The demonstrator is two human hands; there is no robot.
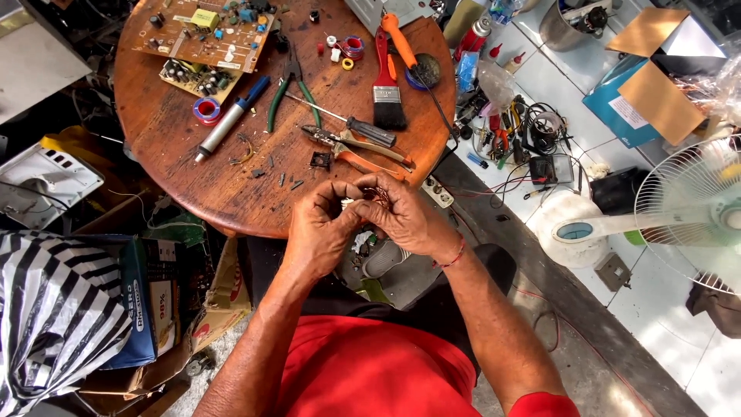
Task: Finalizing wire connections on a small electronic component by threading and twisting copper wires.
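Observation:
My left hand (323, 225) and my right hand (404, 212) are pressed together at the near edge of the round wooden table (177, 147). Between the fingertips of both hands sits a small part wound with copper wire (374, 194), mostly hidden by my fingers. Just beyond my hands lie orange-handled pliers (356, 145), a black-handled screwdriver (363, 128) and a small black component (320, 160). Bits of cut wire are scattered on the wood near them.
On the table lie a brown circuit board (202, 31), a smaller board (197, 77), a desoldering pump (229, 118), green-handled pliers (289, 86), a red-handled brush (386, 81) and a soldering iron (401, 42). A white fan (695, 212) stands right. Boxes and a striped bag (54, 309) crowd the left.

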